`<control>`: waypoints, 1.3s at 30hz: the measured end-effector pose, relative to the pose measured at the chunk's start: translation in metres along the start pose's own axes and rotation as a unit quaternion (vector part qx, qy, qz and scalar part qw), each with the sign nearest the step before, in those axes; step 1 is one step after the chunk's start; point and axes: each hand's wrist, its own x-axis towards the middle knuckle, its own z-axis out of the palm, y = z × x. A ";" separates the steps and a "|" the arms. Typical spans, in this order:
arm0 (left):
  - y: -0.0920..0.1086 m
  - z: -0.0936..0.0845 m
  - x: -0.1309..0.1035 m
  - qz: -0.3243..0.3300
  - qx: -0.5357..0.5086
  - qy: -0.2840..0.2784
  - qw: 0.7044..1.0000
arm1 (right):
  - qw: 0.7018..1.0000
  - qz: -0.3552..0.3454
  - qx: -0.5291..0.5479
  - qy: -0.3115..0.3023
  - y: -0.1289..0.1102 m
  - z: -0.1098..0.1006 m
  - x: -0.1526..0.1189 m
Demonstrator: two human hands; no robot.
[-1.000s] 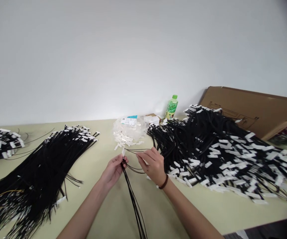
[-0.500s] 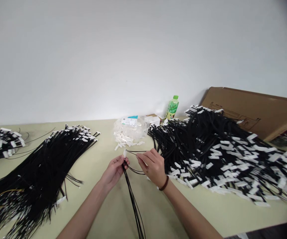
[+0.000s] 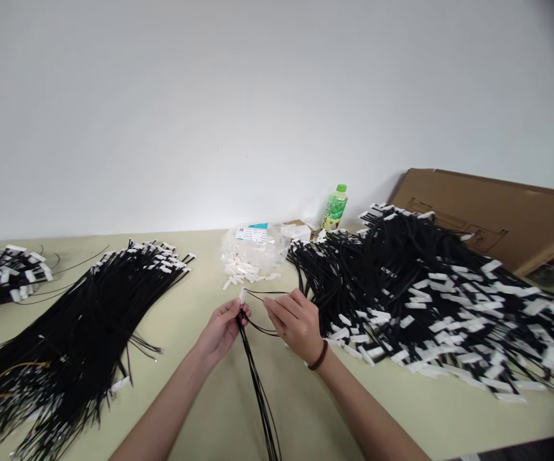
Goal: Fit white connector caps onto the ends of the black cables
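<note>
My left hand (image 3: 225, 326) is closed in a pinch around a white connector housing (image 3: 243, 295) and the black wires (image 3: 257, 381) just below it. These wires hang down toward the front of the table. My right hand (image 3: 297, 320) is closed too, its fingers pinching thin black wires (image 3: 266, 292) that run across from the white housing. The wire ends inside my right fingers are hidden. Behind my hands, several loose white connector housings (image 3: 245, 270) lie at the mouth of a clear plastic bag (image 3: 277, 246) with a label.
To the left lies a long pile of black wires (image 3: 89, 314), with another bundle (image 3: 2, 272) beyond it. A large heap of wired white connectors (image 3: 430, 301) covers the right side. A green-capped bottle (image 3: 335, 209) and a cardboard box (image 3: 478, 211) stand at the back.
Both hands keep nearly the same pose and the same hold. The whole view has shifted very slightly, with the surroundings sitting a little farther right.
</note>
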 end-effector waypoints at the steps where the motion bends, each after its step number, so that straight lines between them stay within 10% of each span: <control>1: 0.000 0.000 0.000 0.000 -0.001 -0.002 1.000 | 1.000 -0.003 -0.004 0.001 0.000 0.000 0.000; 39: 0.009 -0.006 -0.005 0.021 0.244 -0.063 0.968 | 0.991 -0.017 0.002 -0.131 -0.004 0.014 -0.004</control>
